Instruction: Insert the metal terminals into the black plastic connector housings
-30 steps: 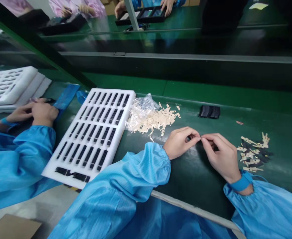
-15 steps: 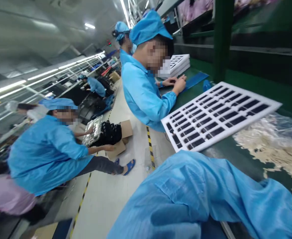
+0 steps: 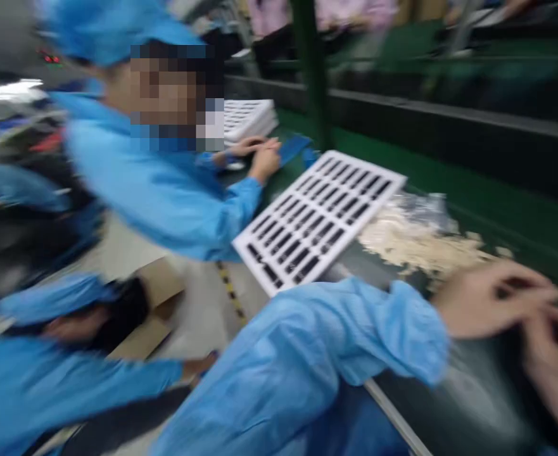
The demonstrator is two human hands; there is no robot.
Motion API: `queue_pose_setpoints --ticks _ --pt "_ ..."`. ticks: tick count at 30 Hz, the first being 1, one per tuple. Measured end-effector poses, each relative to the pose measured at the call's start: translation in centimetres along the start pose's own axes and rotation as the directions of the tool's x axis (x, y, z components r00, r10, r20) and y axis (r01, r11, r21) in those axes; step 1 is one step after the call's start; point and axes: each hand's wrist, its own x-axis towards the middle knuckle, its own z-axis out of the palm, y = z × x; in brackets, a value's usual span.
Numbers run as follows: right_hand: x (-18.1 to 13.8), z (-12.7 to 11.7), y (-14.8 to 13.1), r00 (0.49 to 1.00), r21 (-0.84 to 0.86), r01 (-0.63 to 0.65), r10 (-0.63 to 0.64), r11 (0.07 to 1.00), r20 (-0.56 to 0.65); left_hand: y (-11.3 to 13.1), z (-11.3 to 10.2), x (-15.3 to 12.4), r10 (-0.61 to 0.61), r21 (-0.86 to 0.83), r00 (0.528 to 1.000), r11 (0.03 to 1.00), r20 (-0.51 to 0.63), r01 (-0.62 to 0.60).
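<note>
Heavy motion blur throughout. Blue-sleeved left hand, fingers curled, tips meeting right hand at pic's right edge; can't tell if pinching anything or merely closed. Just beyond left hand, on dark green bench top: heap of small cream-coloured flat pieces, w/ crumpled clear plastic bag at its far side. Further left of both hands: white foam tray w/ rows of black slots, near corner past bench edge. Beyond that: co-worker in blue coat, co-worker's hands together beside stack of white foam trays.
</note>
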Motion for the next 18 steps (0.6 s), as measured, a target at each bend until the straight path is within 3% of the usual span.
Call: queue_pose_setpoints --ticks 2,3,5,8,12,14,16,18 --pt "-2.0 -5.8 0.6 0.98 -0.138 -0.07 0.042 0.988 -0.194 0.2 0.5 -0.1 0.075 -0.151 0.985 0.984 -0.157 -0.099" --pt "-3.2 -7.7 0.5 0.947 -0.15 -0.087 0.034 0.985 -0.321 -0.2 0.5 -0.1 0.131 -0.166 0.973 0.973 -0.188 -0.163" --pt "-4.9 -9.7 0.1 0.916 0.033 -0.183 0.183 0.982 -0.358 -1.4 0.5 0.0 0.289 -0.074 0.938 0.948 -0.192 -0.308" --pt "-6.1 -10.3 -0.4 0.895 0.228 -0.298 0.354 0.927 -0.27 -2.3 0.5 -0.1 0.427 0.126 0.887 0.903 -0.177 -0.41" --pt "-6.5 -11.3 -1.1 0.86 0.502 -0.491 0.486 0.712 0.153 -2.0 0.5 -0.9 0.536 0.296 0.839 0.82 -0.096 -0.49" --pt "-6.4 -11.8 -1.2 0.824 0.571 -0.552 0.501 0.608 0.264 -2.0 0.6 -1.2 0.56 0.314 0.827 0.795 -0.054 -0.518" --pt "-6.3 -12.2 -0.9 0.821 0.615 -0.541 0.521 0.574 0.235 -2.2 0.8 -1.3 0.551 0.293 0.833 0.804 -0.04 -0.518" --pt "-6.0 -12.3 -0.2 0.835 0.66 -0.451 0.544 0.601 0.075 -2.4 1.1 -1.1 0.514 0.223 0.857 0.841 -0.043 -0.493"
